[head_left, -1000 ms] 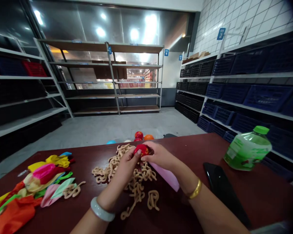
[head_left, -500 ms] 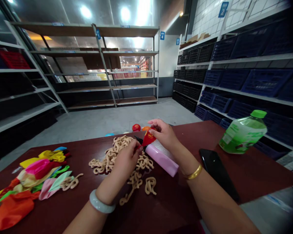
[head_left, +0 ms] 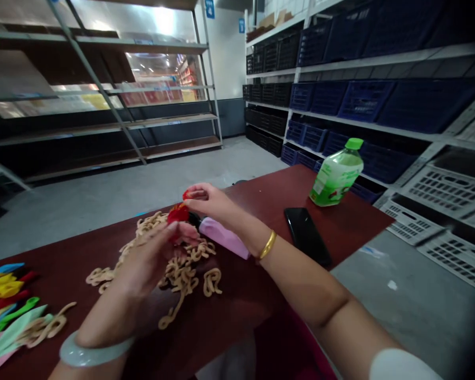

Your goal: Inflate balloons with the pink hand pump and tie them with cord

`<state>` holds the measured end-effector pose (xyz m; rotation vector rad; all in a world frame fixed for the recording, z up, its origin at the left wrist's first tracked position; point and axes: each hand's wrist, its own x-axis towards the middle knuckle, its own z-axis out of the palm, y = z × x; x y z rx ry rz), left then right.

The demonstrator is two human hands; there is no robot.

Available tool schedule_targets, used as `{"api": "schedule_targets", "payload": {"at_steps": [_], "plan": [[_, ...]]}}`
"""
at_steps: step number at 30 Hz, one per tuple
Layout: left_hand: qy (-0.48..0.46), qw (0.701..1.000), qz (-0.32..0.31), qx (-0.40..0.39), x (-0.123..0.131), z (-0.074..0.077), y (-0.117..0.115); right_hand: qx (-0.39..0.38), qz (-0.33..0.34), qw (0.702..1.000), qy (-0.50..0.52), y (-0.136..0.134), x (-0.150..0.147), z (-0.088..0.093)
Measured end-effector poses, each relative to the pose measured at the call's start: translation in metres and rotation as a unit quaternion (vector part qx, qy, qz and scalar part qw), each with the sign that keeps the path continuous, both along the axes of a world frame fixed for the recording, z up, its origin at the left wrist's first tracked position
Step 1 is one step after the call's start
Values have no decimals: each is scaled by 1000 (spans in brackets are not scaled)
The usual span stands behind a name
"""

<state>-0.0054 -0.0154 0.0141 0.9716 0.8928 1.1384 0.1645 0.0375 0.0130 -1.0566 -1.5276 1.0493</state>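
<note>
A red balloon (head_left: 178, 213) with yellow print sits between my two hands, above the pile of tan twisted loops (head_left: 184, 272). Thumb and fingertips of my right hand (head_left: 211, 203) are curled at the balloon's upper side. Blurred by motion, my left hand (head_left: 160, 248) is just below the balloon, and its grip cannot be made out. Next to the balloon lies a lilac hand pump (head_left: 225, 237), its black end partly covered by my hands. Whether the balloon's neck is on the pump is hidden.
Flat coloured balloons (head_left: 3, 287) lie at the table's left. To the right are a black phone (head_left: 306, 235) and a green-capped bottle (head_left: 336, 174). Metal shelving (head_left: 174, 122) stands behind, and dark blue crates (head_left: 366, 100) fill the right-hand racks.
The view has swung right and slightly down. Relative to the pump, the red balloon has moved left, and my right hand with it. My left hand has shifted and its fingers have loosened.
</note>
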Motion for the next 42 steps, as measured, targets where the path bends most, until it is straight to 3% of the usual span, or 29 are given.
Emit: {"api": "schedule_targets", "payload": {"at_steps": [1, 3, 5, 8, 14, 18, 22, 26, 42], "plan": [[5, 1000, -20, -8, -3, 3, 2, 17, -36, 995, -90, -1, 1, -1], [6, 1000, -29, -11, -7, 8, 7, 40, -76, 957, -275, -6, 3, -2], [-25, 1000, 13, -8, -12, 11, 12, 21, -44, 915, -400, -10, 3, -5], [-82, 995, 56, -21, -18, 12, 18, -45, 26, 876, -479, -14, 0, -8], [-240, 960, 134, -46, -38, 0, 30, -59, 41, 832, -549, -13, 6, -9], [-330, 927, 174, -47, -53, -6, 39, 28, 6, 851, -524, -12, 14, -5], [-372, 903, 212, -47, -59, -7, 42, 124, 35, 877, -462, -24, 4, 3], [-384, 893, 230, -46, -57, -8, 43, 118, 74, 882, -450, -34, -11, 3], [-338, 919, 200, -12, -49, -13, 42, 116, 83, 889, -435, -29, -15, -8]]}}
